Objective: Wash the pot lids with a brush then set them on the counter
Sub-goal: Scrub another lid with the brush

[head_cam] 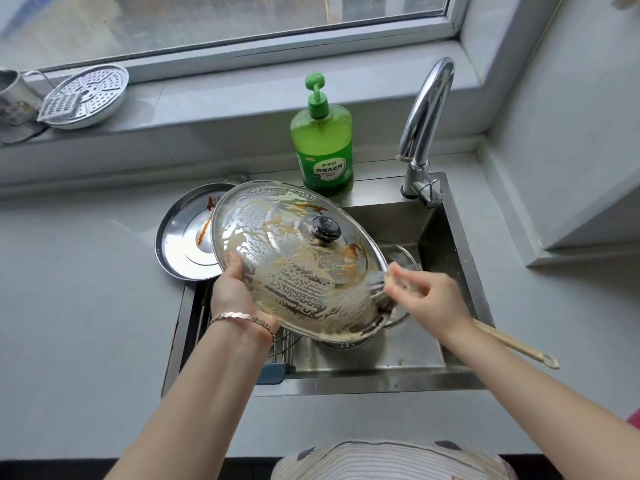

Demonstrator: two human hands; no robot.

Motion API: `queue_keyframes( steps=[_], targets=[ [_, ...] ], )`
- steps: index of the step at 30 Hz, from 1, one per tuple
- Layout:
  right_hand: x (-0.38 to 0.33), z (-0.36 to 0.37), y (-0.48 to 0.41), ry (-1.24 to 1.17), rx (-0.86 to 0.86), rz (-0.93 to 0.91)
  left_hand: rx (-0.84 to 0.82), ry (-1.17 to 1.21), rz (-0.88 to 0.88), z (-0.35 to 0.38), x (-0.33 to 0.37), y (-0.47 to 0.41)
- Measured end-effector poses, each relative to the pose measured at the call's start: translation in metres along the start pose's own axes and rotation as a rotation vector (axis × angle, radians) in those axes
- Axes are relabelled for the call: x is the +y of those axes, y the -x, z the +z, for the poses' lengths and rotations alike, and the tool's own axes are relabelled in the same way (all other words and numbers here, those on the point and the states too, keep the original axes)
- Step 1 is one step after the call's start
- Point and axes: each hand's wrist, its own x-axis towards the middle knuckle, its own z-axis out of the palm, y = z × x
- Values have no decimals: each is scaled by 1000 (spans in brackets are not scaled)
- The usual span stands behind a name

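- Soapy lid: tilted over sink, left hand gripping its left rim.
- Brush: clasped in right hand, bristles on lid's right edge.
- Steel lid: on table, soiled.

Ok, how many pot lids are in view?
2 for sure: the steel-rimmed glass lid with black knob, held over the sink; the sauce-stained steel lid on the counter beside it. A rim underneath may be a third.

Two pot lids, one brush, one soap bottle, one faucet, one sink.
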Motion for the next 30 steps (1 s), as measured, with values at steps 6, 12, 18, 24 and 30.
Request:
queue_keyframes(
  steps=[6, 12, 18, 24, 30],
  targets=[
    [-43, 15, 14, -54, -137, -233, -33, -58, -9, 5, -7, 9],
    [-28, 0, -17, 43, -37, 25, -76, -90, 33, -2, -6, 8],
    [-34, -7, -18, 44, -54, -23, -106, -76, -16, -2, -4, 9],
    [-48, 5, -13, 10, -120, -130, -105, -125, -40, -3, -7, 8],
    [-9, -19, -34, 179, -155, 172, -57, -260, -46, -13, -1, 2]
  ],
)
